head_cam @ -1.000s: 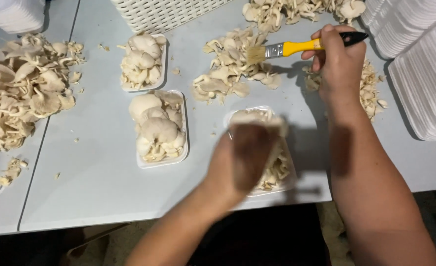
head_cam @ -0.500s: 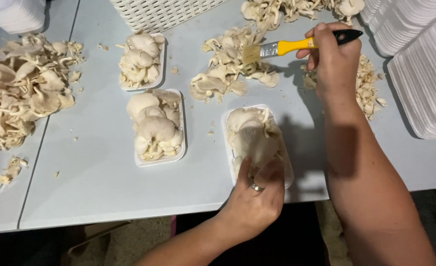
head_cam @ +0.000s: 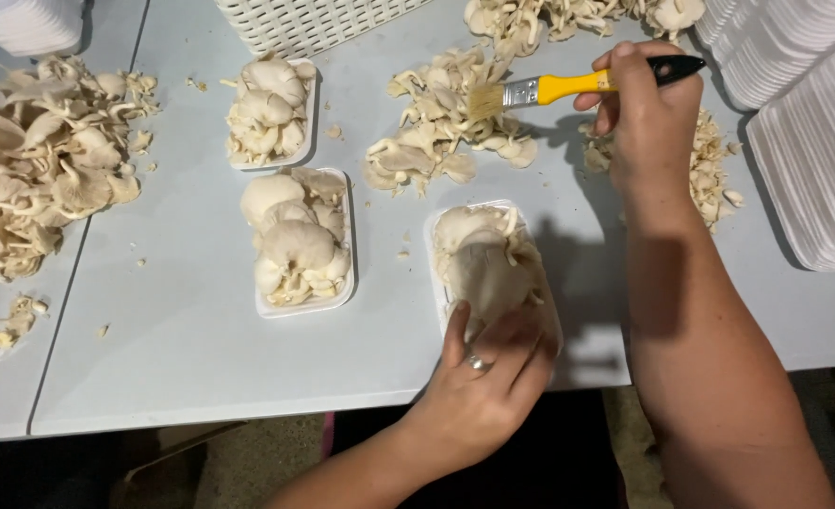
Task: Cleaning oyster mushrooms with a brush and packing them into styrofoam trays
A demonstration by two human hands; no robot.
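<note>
Mushrooms (head_cam: 488, 264) are heaped in a white foam tray (head_cam: 433, 240) near the front edge of the pale worktop (head_cam: 172, 349), and the near end of that tray is gripped by the left hand (head_cam: 488, 372), its fingers curled over the rim and a ring seen on one finger. A paintbrush (head_cam: 568, 88) with a yellow handle is pinched in the right hand (head_cam: 646, 118), bristles pointed left above a loose pile of mushrooms (head_cam: 441, 127). Two more filled trays are set to the left, one (head_cam: 300, 243) near the middle and one (head_cam: 271, 111) further back. A large heap of mushrooms (head_cam: 36, 165) is spread at the left edge. A white basket (head_cam: 304, 24) is placed at the back, and stacked empty trays (head_cam: 804, 123) are kept on the right.
</note>
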